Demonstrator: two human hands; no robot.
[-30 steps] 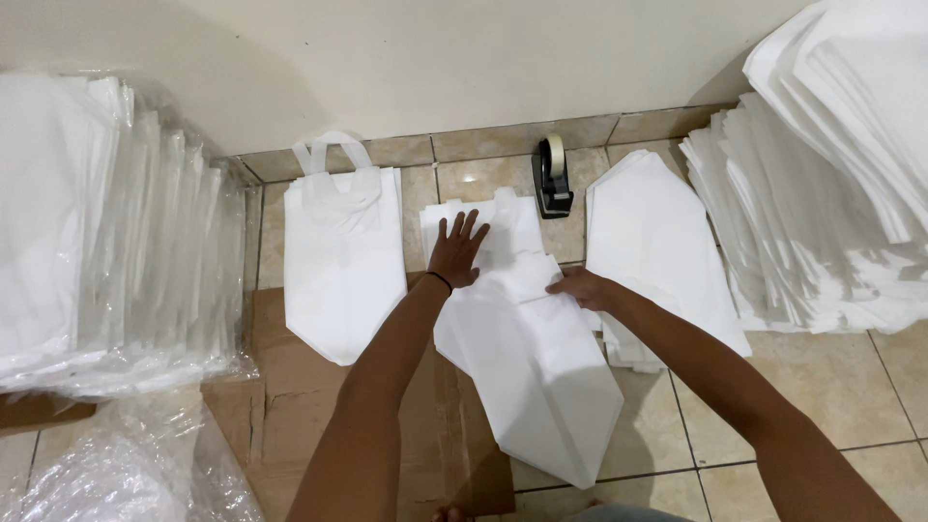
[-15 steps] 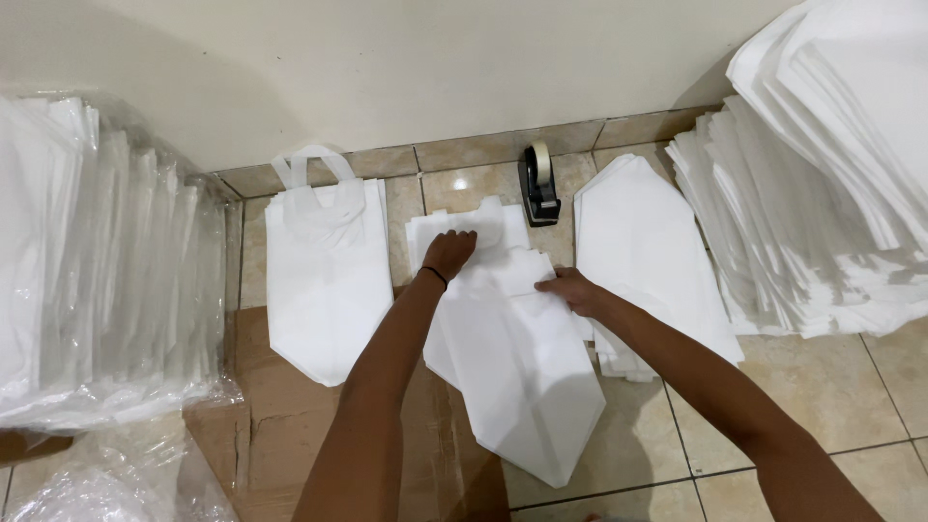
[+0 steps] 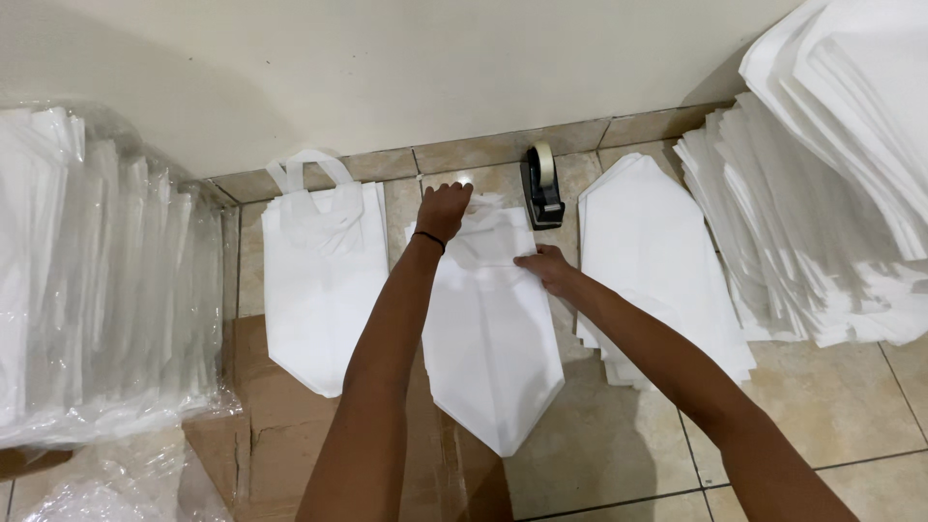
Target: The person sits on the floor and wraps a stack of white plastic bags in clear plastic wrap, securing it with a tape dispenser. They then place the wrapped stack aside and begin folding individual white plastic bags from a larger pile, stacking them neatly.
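A white fabric bag [image 3: 491,333] lies flat on the tiled floor in front of me, its pointed end toward me. My left hand [image 3: 445,209] presses on the bag's far top edge, fingers bent over the folded part. My right hand [image 3: 547,268] rests on the bag's right upper edge, pinching the fabric. A finished white bag with handles [image 3: 324,280] lies to the left. A black tape dispenser [image 3: 542,188] stands just beyond the bag, by the wall.
A stack of folded white bags [image 3: 657,251] lies right of the dispenser, and a large pile of white bags [image 3: 831,184] fills the far right. Plastic-wrapped bundles [image 3: 97,280] stand at the left. Flattened cardboard [image 3: 280,454] lies under the near bags.
The left hand has moved up to the bag's far edge and the right hand has shifted onto its right side. The top part of the bag is folded flatter.
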